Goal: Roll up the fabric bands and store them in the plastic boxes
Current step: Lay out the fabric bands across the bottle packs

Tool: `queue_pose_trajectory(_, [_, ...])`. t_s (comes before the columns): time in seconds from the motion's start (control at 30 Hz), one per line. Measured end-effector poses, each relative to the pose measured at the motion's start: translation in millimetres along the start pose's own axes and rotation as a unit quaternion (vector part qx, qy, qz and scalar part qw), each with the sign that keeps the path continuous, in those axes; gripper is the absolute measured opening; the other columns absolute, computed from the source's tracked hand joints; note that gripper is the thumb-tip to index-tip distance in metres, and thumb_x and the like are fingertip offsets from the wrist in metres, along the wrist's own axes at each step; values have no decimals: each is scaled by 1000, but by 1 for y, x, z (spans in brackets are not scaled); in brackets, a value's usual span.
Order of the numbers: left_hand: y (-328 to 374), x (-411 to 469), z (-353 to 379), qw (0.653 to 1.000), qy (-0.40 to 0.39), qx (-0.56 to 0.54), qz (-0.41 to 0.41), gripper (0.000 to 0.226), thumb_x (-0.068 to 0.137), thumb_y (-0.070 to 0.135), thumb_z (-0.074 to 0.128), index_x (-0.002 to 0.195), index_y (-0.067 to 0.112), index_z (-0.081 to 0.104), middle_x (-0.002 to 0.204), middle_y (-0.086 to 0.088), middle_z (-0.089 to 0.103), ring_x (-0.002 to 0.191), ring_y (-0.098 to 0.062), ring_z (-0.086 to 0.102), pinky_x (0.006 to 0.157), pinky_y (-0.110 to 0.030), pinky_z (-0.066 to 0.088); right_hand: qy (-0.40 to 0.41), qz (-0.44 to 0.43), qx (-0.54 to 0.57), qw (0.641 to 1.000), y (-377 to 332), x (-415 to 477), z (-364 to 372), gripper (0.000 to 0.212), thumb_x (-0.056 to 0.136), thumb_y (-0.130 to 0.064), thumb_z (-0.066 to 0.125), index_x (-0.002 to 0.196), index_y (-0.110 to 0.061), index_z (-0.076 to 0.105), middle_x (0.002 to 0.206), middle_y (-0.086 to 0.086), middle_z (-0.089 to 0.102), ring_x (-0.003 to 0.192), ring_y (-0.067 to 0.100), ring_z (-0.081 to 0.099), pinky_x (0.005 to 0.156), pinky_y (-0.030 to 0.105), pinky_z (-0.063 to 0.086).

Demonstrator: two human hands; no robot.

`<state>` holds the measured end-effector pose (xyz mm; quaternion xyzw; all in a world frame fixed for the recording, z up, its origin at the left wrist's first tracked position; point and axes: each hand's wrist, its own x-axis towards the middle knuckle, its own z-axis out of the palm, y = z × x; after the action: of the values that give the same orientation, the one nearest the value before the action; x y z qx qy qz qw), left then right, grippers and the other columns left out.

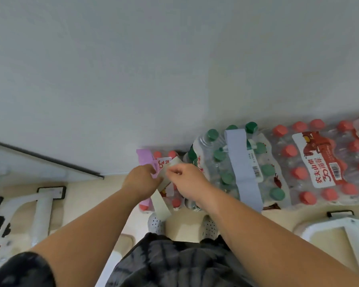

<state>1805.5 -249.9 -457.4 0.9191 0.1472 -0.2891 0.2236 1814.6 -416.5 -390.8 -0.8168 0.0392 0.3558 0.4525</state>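
Both hands, left hand (141, 180) and right hand (188, 182), pinch the top end of a pale green fabric band (161, 204) above a shrink-wrapped pack of red-capped bottles (176, 202), its tail hanging limp. Light and floppy, it likely rolls best gripped at the end, kept taut.
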Motion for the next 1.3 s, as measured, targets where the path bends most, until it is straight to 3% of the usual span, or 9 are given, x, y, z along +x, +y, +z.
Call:
queue_pose_trajectory(0.1, [-5, 25, 3, 999, -24, 2, 40, 51, 88, 47, 65, 130, 19, 59, 124, -4, 67, 111, -27, 63, 91, -34, 51, 10, 75, -76, 994, 22, 35, 21, 39, 99, -29, 51, 136, -18, 58, 127, 9, 65, 110, 31, 65, 96, 44, 53])
queue_pose_trajectory(0.33, [-12, 69, 25, 993, -64, 71, 69, 28, 81, 33, 71, 105, 19, 65, 94, 1, 66, 83, -21, 63, 74, -35, 58, 71, 107, -199, 972, 64, 102, 36, 40, 94, -11, 55, 134, -16, 52, 142, 11, 46, 112, 29, 60, 97, 41, 52])
queue_pose_trajectory(0.5, [-20, 82, 41, 992, -62, 95, 59, 7, 84, 25, 64, 89, 20, 62, 80, 2, 65, 68, -17, 63, 60, -30, 57, 52, 121, -188, 973, 77, 128, 49, 76, 94, -3, 54, 158, -23, 18, 161, 8, 28, 141, 31, 41, 114, 45, 41])
queue_pose_trajectory(0.6, [-25, 83, 48, 993, -75, 79, 46, 6, 84, 17, 59, 82, 20, 63, 73, 1, 64, 62, -17, 62, 51, -27, 51, 83, 120, -192, 970, 80, 135, 51, 55, 97, -7, 55, 147, -16, 36, 142, 12, 50, 122, 28, 57, 101, 39, 51])
queue_pose_trajectory(0.73, [-30, 76, 46, 994, -79, 26, 65, 14, 87, 24, 60, 73, 21, 63, 68, 2, 63, 61, -16, 60, 51, -26, 47, 163, 69, -183, 967, 77, 123, 50, 8, 98, -19, 58, 99, -15, 65, 98, 5, 64, 88, 22, 63, 76, 34, 55])
queue_pose_trajectory(0.97, [-35, 29, 18, 965, -109, -225, 81, 19, 85, 21, 73, 69, 21, 63, 68, 5, 65, 65, -17, 60, 59, -26, 46, 211, -6, -52, 976, 39, 56, 40, 17, 87, -29, 73, 75, -20, 66, 68, -4, 65, 64, 18, 61, 60, 34, 51])
queue_pose_trajectory(1.07, [-34, 0, -1, 938, -141, -300, 102, 19, 89, 11, 68, 75, 22, 64, 66, 17, 67, 62, 2, 61, 57, -13, 45, 215, -52, -1, 975, 12, 16, 27, 18, 83, -24, 80, 72, -22, 66, 65, -7, 61, 56, 5, 54, 54, 17, 44])
queue_pose_trajectory(1.17, [-29, -21, -19, 912, -192, -334, 138, 8, 90, 6, 63, 94, 11, 67, 89, -5, 72, 83, -16, 68, 69, -30, 55, 207, -80, 56, 973, -11, -25, 8, 17, 82, -20, 82, 75, -16, 67, 69, -4, 60, 54, 1, 48, 53, 13, 41])
queue_pose_trajectory(1.3, [7, -49, -50, 873, -246, -357, 225, 25, 95, 24, 65, 111, 5, 63, 104, -20, 71, 93, -31, 71, 77, -44, 59, 254, -76, 113, 958, -26, -66, -21, 19, 81, -26, 83, 75, -21, 66, 67, -5, 60, 59, 13, 51, 60, 34, 47])
